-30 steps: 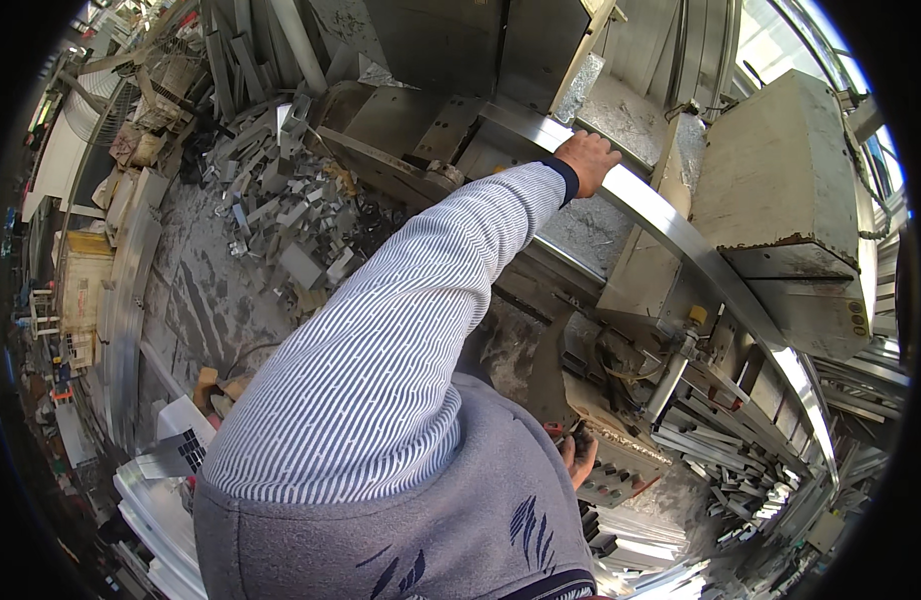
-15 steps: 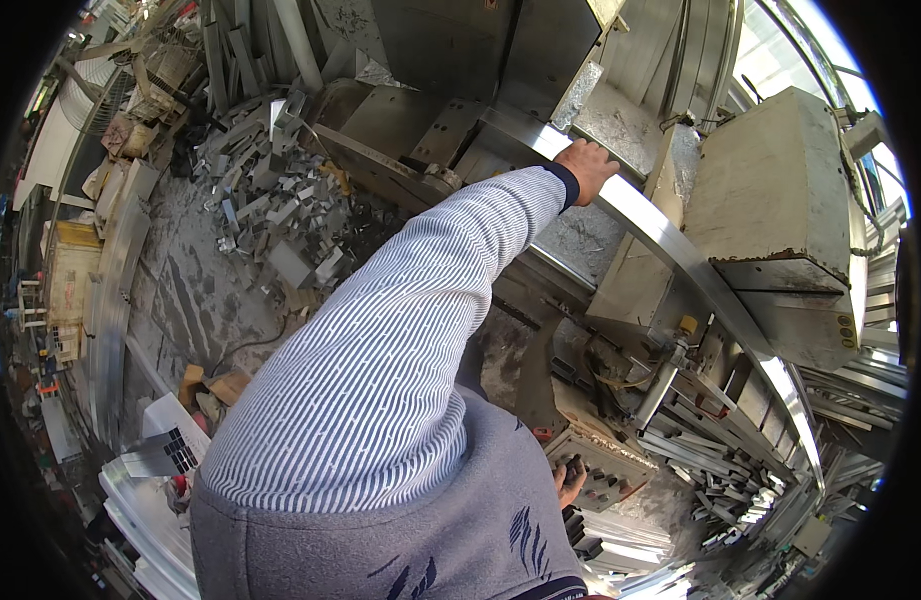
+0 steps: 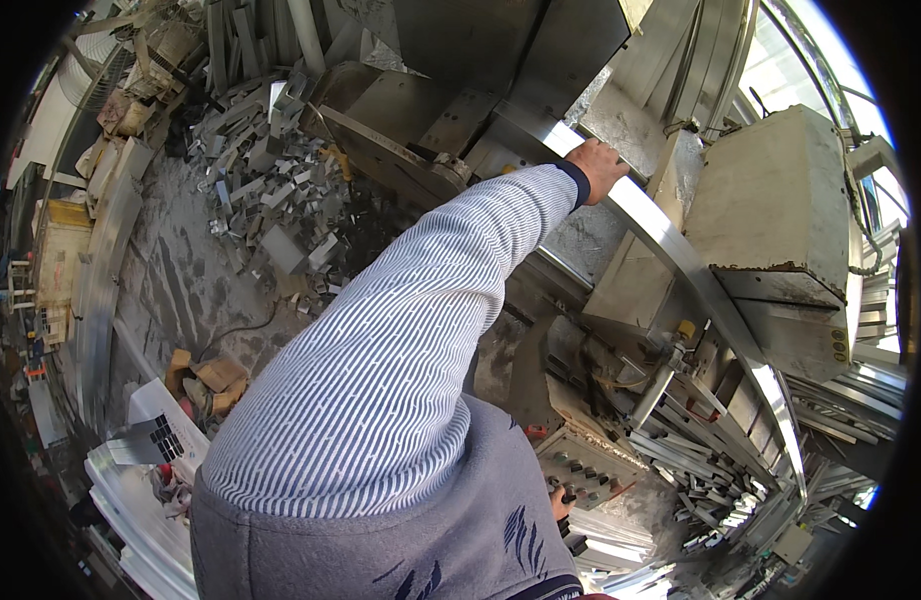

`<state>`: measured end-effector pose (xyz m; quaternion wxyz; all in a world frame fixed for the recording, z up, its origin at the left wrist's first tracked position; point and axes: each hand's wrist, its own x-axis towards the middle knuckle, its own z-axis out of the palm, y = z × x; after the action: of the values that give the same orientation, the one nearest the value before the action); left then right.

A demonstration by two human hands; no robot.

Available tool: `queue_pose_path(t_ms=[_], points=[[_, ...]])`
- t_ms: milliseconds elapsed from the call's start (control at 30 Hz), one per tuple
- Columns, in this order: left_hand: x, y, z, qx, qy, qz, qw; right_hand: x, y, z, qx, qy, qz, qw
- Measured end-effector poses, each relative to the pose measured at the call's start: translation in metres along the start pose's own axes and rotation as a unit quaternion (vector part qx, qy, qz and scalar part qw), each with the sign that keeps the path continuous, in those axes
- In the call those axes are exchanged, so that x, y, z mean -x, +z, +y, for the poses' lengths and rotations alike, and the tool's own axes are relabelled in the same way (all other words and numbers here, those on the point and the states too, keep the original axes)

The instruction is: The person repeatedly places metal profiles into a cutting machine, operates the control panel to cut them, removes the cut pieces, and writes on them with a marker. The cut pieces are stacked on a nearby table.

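Observation:
My left arm, in a striped sleeve, reaches across the view to the upper right. My left hand (image 3: 598, 168) is closed over a long, shiny aluminium profile (image 3: 653, 222), with its fingers curled over the far edge. The profile runs from the dark machine housing (image 3: 569, 55) down to the lower right. At the lower edge, my right hand (image 3: 560, 504) shows only in small part beyond my grey vest. It is by the black knobs of a control panel (image 3: 587, 468), and most of its fingers are hidden.
A large beige machine box (image 3: 771, 190) stands right of the profile. Aluminium offcuts (image 3: 271, 190) lie heaped at the upper left. Cut bars (image 3: 716, 490) are stacked at the lower right. A small cylinder with a yellow cap (image 3: 686, 330) sits below the profile.
The view has shifted slightly. My left hand stays on the profile. My right hand sits a little lower by the panel, and less of it shows.

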<state>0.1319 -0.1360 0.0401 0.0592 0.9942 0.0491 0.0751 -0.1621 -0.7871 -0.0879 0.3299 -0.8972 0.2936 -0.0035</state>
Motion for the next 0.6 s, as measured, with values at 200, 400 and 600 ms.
queue_pose_path(t_ms=[200, 400, 600], points=[[0.001, -0.001, 0.002, -0.015, -0.005, -0.009, 1.0, -0.013, 0.005, 0.024, -0.113, -0.006, -0.162, 0.98], [0.001, -0.003, 0.002, -0.008, -0.009, -0.007, 1.0, 0.011, 0.013, -0.002, -0.097, -0.026, -0.015, 0.995], [0.001, -0.005, 0.001, -0.019, -0.007, -0.01, 1.0, 0.009, 0.004, 0.017, 0.068, -0.054, -0.005, 0.996]])
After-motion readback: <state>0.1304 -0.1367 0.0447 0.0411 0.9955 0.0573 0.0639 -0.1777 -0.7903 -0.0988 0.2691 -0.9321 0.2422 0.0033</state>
